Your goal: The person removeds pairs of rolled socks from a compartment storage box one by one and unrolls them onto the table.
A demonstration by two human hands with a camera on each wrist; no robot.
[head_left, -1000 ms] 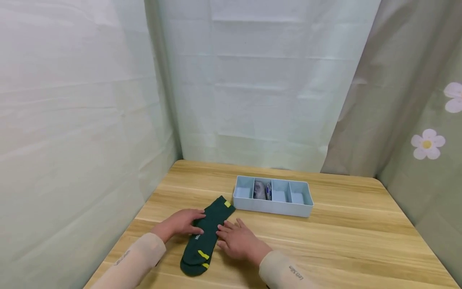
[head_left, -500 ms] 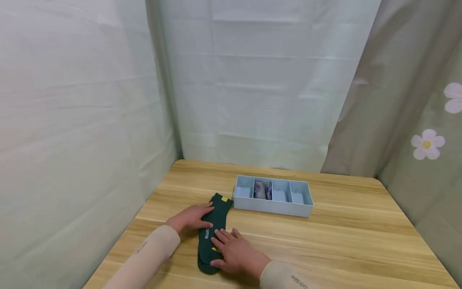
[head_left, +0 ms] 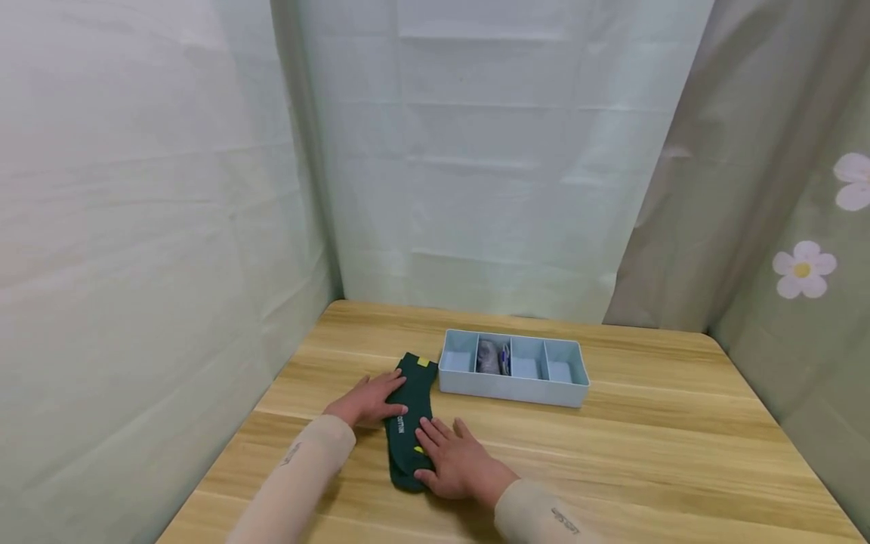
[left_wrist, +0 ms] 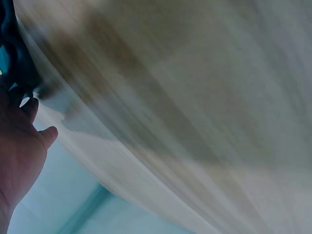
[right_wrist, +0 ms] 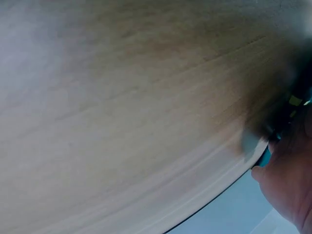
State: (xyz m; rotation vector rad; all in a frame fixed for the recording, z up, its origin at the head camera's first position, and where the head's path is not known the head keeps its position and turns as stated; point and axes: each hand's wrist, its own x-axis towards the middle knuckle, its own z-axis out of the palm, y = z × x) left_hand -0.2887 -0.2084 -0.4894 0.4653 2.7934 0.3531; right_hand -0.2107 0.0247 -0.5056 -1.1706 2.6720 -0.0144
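Note:
A pair of dark green socks [head_left: 411, 397] lies flat on the table, one sock on top of the other, with yellow patches and white lettering. My left hand [head_left: 369, 399] rests on their left edge, fingers extended over the fabric. On the lower right side, near the toes, my right hand [head_left: 457, 459] lies with spread fingers touching the socks and covering part of them. In the left wrist view the left hand [left_wrist: 22, 146] appears at the edge beside the dark fabric [left_wrist: 22, 61]. The right wrist view shows the right hand [right_wrist: 288, 183] only partly.
A light blue divided box [head_left: 513, 388] stands just right of the socks' cuffs. One compartment holds rolled grey socks [head_left: 488, 357]. The wooden table [head_left: 646, 446] extends to the right, and curtains [head_left: 476, 189] hang behind and on both sides.
The socks have slid away from me and turned more upright, their toes shifting right. My left hand has moved forward and right with them; the right hand has come onto the toe end.

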